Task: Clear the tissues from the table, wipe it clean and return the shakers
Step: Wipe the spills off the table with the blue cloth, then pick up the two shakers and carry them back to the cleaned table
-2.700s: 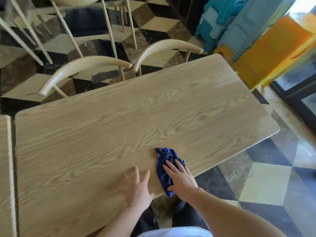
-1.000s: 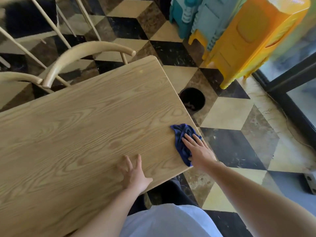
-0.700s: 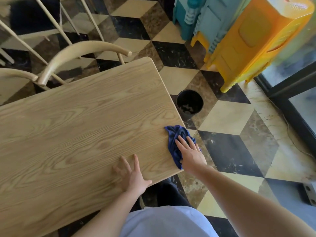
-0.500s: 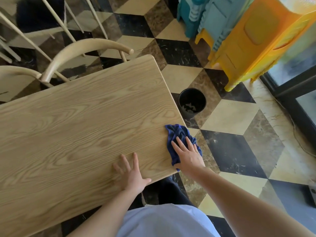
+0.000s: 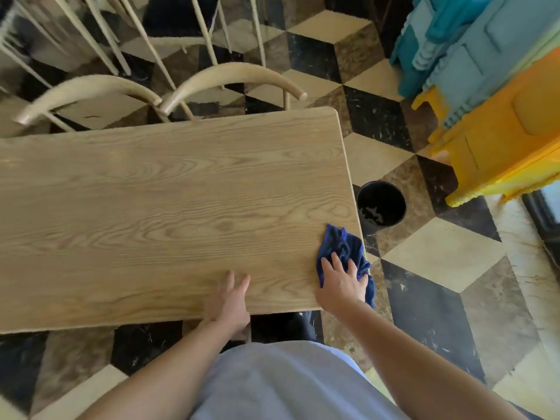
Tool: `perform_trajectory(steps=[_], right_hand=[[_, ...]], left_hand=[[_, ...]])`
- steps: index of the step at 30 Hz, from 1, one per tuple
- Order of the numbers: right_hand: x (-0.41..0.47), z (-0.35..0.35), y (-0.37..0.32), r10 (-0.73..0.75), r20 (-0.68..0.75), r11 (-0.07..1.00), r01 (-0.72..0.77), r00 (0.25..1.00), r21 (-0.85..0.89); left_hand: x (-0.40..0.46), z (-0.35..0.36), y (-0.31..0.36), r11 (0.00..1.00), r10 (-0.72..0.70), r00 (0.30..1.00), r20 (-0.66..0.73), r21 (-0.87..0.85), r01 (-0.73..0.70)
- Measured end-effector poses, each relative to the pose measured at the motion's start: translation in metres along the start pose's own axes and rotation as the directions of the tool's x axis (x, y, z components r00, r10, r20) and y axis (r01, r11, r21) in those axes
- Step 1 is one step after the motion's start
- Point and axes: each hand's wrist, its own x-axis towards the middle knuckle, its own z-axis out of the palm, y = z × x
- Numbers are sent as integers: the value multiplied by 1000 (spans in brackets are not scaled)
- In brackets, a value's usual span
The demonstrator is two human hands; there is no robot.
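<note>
- At the near right corner of the wooden table [image 5: 169, 207], a crumpled blue cloth [image 5: 344, 248] lies with its long axis running from far left to near right, its near end hanging over the table's right edge.
- The right hand [image 5: 341, 283] presses flat on the cloth, fingers spread.
- The left hand [image 5: 227, 301] rests palm-down on the near edge, fingers slightly apart, holding nothing.
- A black bin [image 5: 381, 204] stands on the chequered floor [image 5: 439, 259] just right of the table; chair backs [image 5: 230, 78] curve along the far side.

Crumpled blue cloth [image 5: 344, 250] at bare wooden table's [image 5: 169, 207] near-right corner
</note>
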Motion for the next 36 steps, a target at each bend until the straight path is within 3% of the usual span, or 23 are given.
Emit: perform_trajectory(steps=[3,7,10,11,13,15,16,19,24,26,29,32,34,36], right_hand=[[-2,0,6,-13,7,999,13,1000,-29],[-1,4,-8,31,-27,978,-36,999,-204],[-11,19,-53,-162,-158,957,116,974,-267],[-17,24,-72,-249,-177,952,208,952,-223],[-28,38,-113,-289,-101,952,297,952,78],[-39,57,-152,-189,71,866,132,979,482],[-43,69,-168,-140,147,797,23,979,603],[-62,102,-202,-114,297,709,-132,948,693],[-101,142,-235,-23,407,775,-241,913,584],[-109,151,-246,-40,418,868,-176,907,465],[-117,161,-270,-128,407,981,55,905,185],[-126,169,-310,-254,429,959,282,867,-2],[-145,170,-338,-284,502,867,442,817,-228],[-159,179,-367,-317,527,776,535,789,-334]], left_hand=[[-6,9,-29,992,-96,995,26,-86,98],[-21,21,-73,944,-204,978,31,-258,205],[-41,33,-110,862,-323,945,57,-395,319],[-50,39,-121,818,-355,932,69,-460,345],[-68,55,-144,693,-383,917,114,-621,366],[-89,73,-169,581,-393,908,145,-726,367],[-101,82,-182,543,-397,905,152,-757,365],[-137,114,-227,445,-429,883,190,-806,390],[-201,190,-292,290,-524,793,309,-811,508],[-211,242,-315,239,-514,768,383,-795,557],[-232,275,-335,184,-535,740,408,-799,573],[-258,271,-340,127,-591,704,394,-816,563],[-263,287,-339,76,-570,690,447,-807,585],[-255,319,-345,7,-549,673,496,-802,597]])
